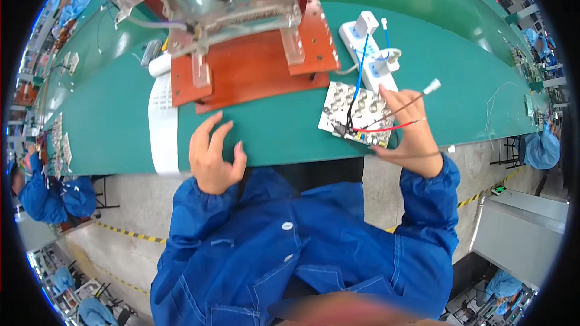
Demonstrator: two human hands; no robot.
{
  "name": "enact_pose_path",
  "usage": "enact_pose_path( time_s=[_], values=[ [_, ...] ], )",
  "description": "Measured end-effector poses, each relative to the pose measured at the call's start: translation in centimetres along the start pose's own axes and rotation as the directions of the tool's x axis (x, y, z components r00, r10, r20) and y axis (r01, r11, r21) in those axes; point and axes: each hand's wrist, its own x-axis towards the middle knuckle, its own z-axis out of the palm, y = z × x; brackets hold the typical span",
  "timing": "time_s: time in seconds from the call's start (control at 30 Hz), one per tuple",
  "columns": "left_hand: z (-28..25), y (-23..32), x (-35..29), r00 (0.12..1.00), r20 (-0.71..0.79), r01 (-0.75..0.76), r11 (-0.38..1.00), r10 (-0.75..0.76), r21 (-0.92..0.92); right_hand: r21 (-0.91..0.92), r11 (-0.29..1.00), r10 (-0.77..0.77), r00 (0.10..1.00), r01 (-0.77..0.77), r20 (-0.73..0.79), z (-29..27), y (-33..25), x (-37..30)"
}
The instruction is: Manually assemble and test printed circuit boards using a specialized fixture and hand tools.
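A white circuit board (365, 107) with rows of round silvery parts lies tilted near the front of the green table. Blue, black, red and brown wires run from its lower side. My right hand (414, 130) grips the board's right end, fingers at the far corner and thumb at the near corner. Some loose wires cross over that hand, one ending in a white connector (431, 87). My left hand (211, 156) rests open at the table's front edge, fingers spread and holding nothing, in front of the test fixture's red-brown base (248, 78).
A clear-plastic fixture (241, 18) stands on the base at the back left. Beyond the board is a white power strip (370, 54) with plugs in it. A printed paper sheet (163, 127) lies left of the fixture. Other people in blue work at both sides.
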Motion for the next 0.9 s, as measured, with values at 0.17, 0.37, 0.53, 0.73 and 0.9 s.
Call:
enact_pose_path(
  time_s=[0.17, 0.37, 0.53, 0.73, 0.9],
  values=[
    [0.2, -0.2, -0.3, 0.999, -0.039, 0.007, 1.000, -0.007, 0.007, -0.181, 0.980, -0.103, 0.987, 0.080, -0.121, -1.4, -1.7, 0.9],
    [0.2, -0.4, -1.0, 0.998, -0.053, 0.016, 1.000, -0.015, 0.003, 0.162, 0.984, -0.048, 0.983, 0.078, -0.180, -3.9, 0.1, -0.1],
    [0.2, -0.3, -0.7, 0.999, -0.045, 0.010, 1.000, -0.010, 0.003, 0.518, 0.853, 0.047, 0.998, -0.064, 0.047, -3.2, 1.8, -0.7],
    [0.5, -0.3, -0.6, 0.999, -0.049, 0.019, 1.000, -0.018, 0.011, 0.111, 0.992, 0.018, 0.949, -0.056, 0.313, -4.1, -0.2, -1.1],
    [0.5, -0.4, -0.4, 0.999, -0.045, 0.013, 1.000, -0.012, 0.013, -0.044, 0.999, 0.014, 0.930, 0.003, 0.367, -3.6, -1.3, -0.3]
  ],
)
